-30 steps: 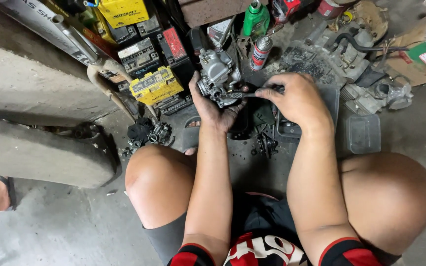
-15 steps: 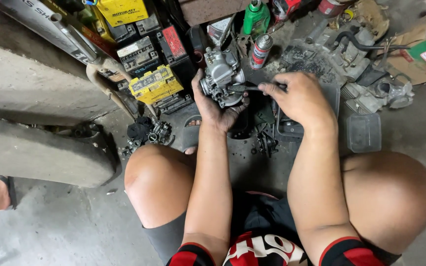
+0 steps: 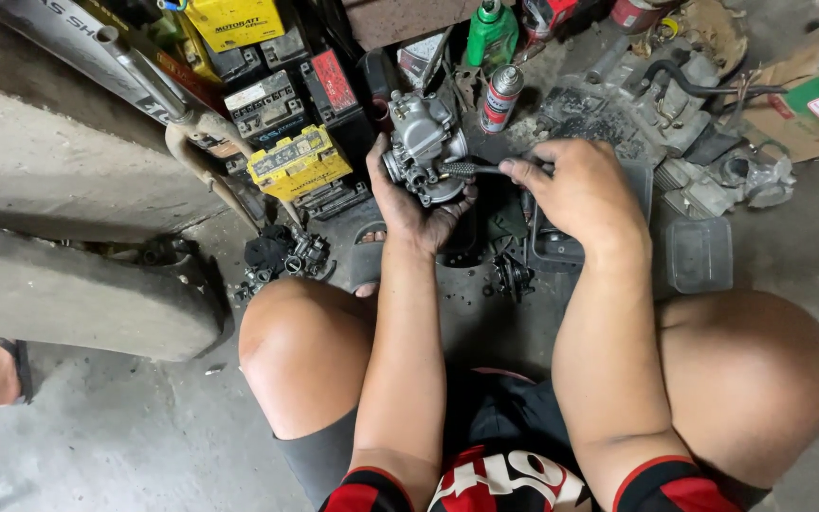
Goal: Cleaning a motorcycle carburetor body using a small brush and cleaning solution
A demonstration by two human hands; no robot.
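Grey metal carburetor (image 3: 421,142) – one, left hand (image 3: 408,204); one screwdriver (image 3: 471,169) – right hand (image 3: 580,190).

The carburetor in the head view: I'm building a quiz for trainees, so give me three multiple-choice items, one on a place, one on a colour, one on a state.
1. Where is the carburetor?
A. In the left hand
B. On the floor
C. On a knee

2. What colour is the boxy battery left of it?
A. Blue
B. Yellow
C. White

3. What is the right hand doing?
A. Resting open
B. Gripping a spray can
C. Holding a dark tool against the carburetor

Answers: 1 A, the fingers wrap it from below. 2 B, its case is plainly yellow. 3 C, the fingers pinch the tool, its tip at the metal body.
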